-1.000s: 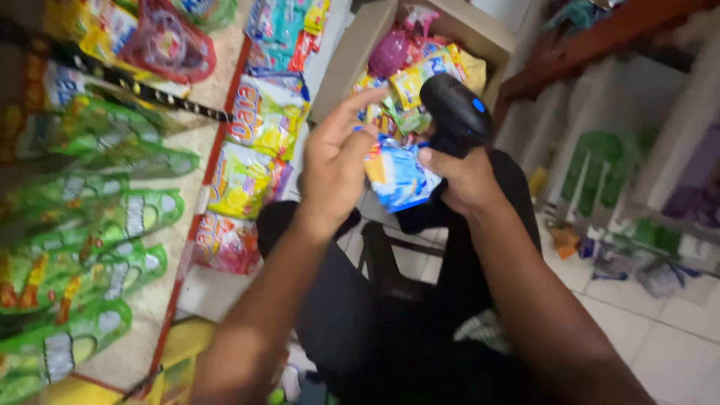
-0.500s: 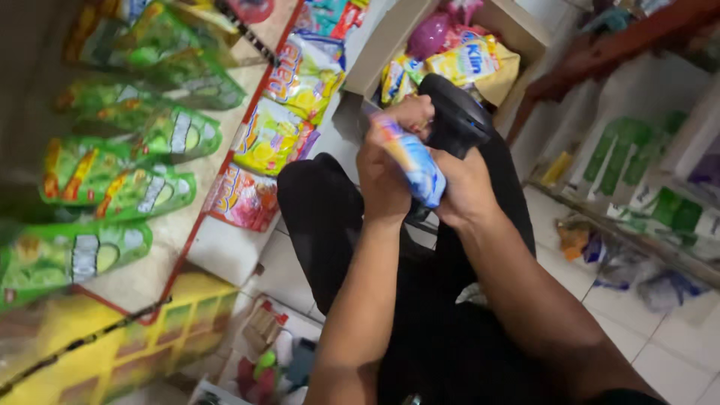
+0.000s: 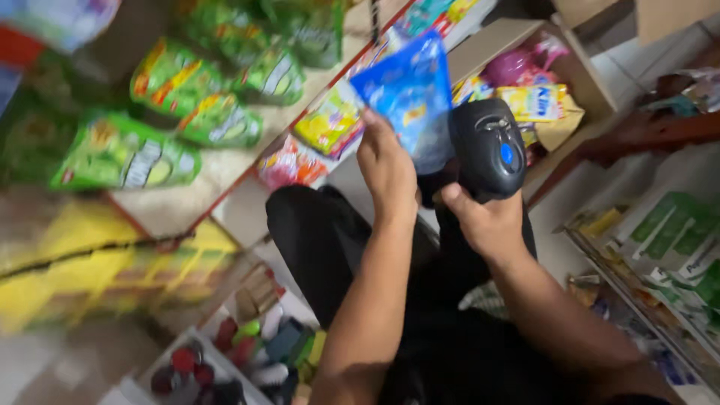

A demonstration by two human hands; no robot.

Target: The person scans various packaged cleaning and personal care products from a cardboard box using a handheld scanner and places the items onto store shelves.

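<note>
Two hands raised | left hand (image 3: 386,169) pinching blue packet (image 3: 409,94) | right hand (image 3: 487,221) clamped around black scanner (image 3: 491,146)

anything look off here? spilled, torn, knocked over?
Nothing stands out. The left hand holds an intact blue snack packet up beside the black handheld scanner gripped in the right hand. Green packets lie loosely overlapped on the shelf; motion blur hides finer detail.
</note>
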